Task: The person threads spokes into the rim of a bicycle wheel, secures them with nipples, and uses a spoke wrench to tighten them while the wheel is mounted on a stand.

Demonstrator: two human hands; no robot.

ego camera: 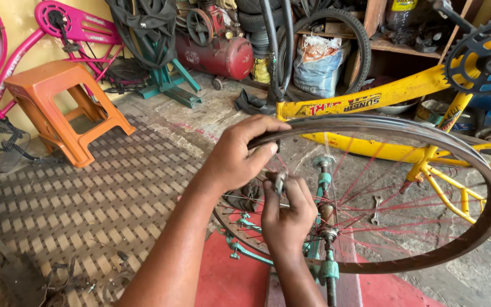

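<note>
A: Rim (473,170) first, then. Where was it?

B: It sat on a teal truing stand (328,267), filling the frame from centre out to three o'clock, red spokes (365,170) blurred.

A: Behind it?

B: A yellow bicycle frame (382,96) at one o'clock, an orange stool (63,108) at ten.

A: The hands?

B: The left hand (237,156) was closed over the rim's near edge. The right hand (285,219), just below, pinched a small metal tool (280,183) at the spokes. A spanner (376,209) lay on the floor at three.
</note>
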